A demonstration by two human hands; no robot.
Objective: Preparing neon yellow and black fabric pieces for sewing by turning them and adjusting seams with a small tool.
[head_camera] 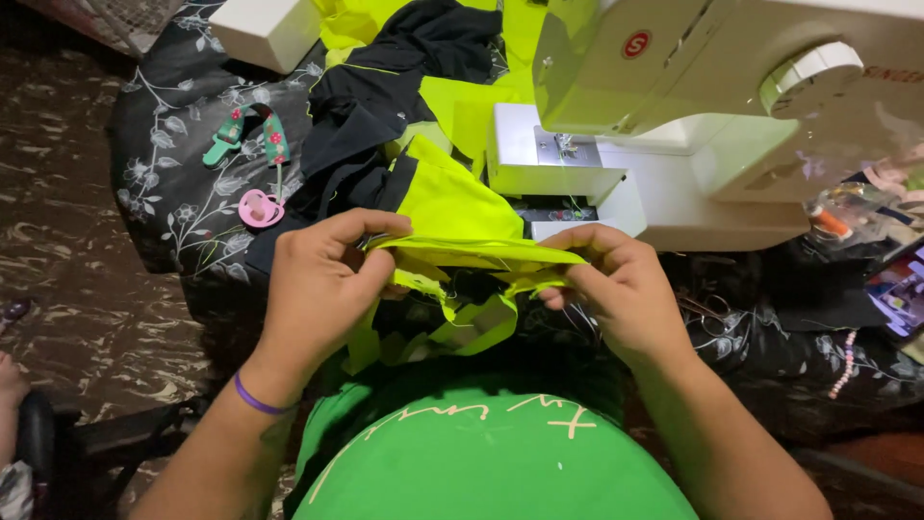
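Between L hand (322,279) & R hand (616,284) fingers: yellow fabric strip (476,252) pinched taut.

The person wears a bright green top whose front carries thin, pale yellow handwritten-style lettering running across the chest. Both forearms are bare, with no sleeves reaching them. A narrow purple band circles the wrist of the left hand (318,289), while the right hand (626,289) and its wrist carry no ring, band or watch that shows from this head view.
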